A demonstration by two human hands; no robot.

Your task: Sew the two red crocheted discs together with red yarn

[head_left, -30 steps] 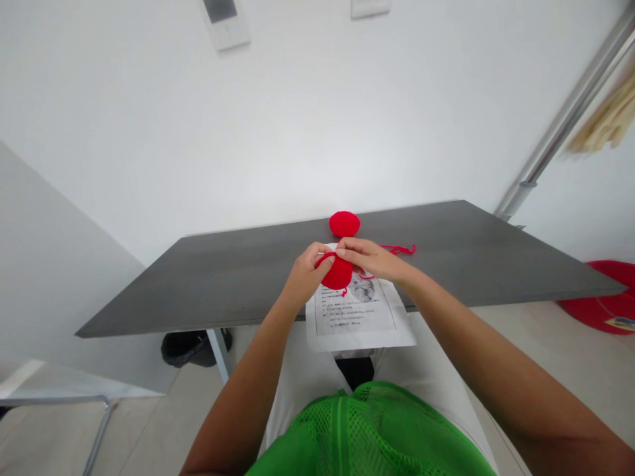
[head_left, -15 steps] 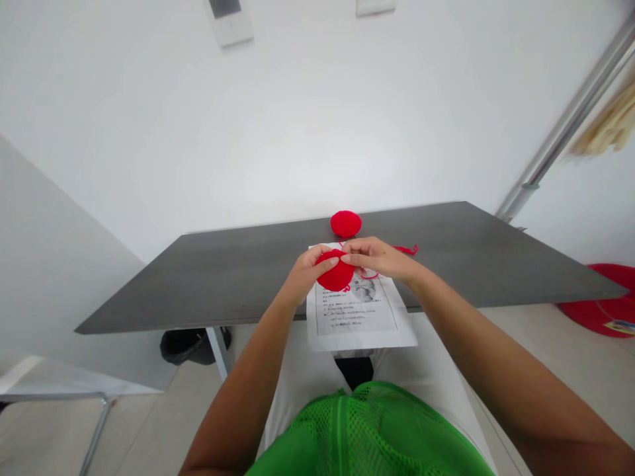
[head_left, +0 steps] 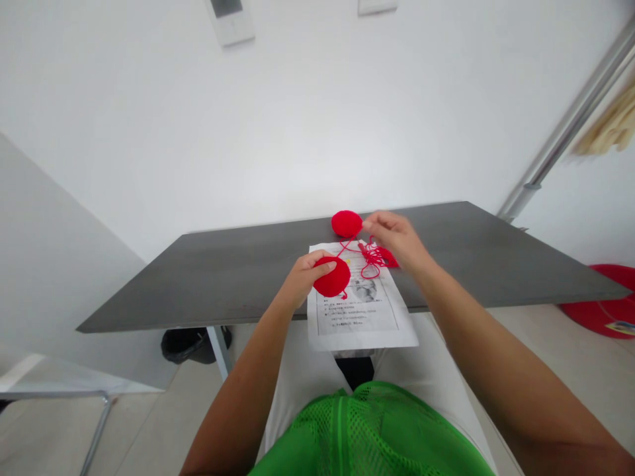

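1. By front edge of table (head_left: 233,277), approx. midway along: L hand (head_left: 306,274) grips red yarn disc (head_left: 331,279), thumb on top, other fingers at/behind its edge. Disc is above printed sheet (head_left: 364,334); short curled tail hangs off its lower edge.
2. Nearer back edge: R hand (head_left: 398,241) raised, thumb + forefinger pinched, apparently on red strand (head_left: 347,246) running up from disc. Can't tell if needle's there too.
3. At back edge, btwn far corners: red oval piece (head_left: 346,224), just beside R fingertips; contact unclear.
4. On sheet's far R corner: loose yarn heap (head_left: 373,256), w/ another red piece (head_left: 389,258) next to it. Sheet overhangs table's front edge.
5. Step in hand, my read: drawing strand out, L hand as anchor.
6. Next move prob. calls for firm L grip, even R pull, slack clear of heap, else snags.
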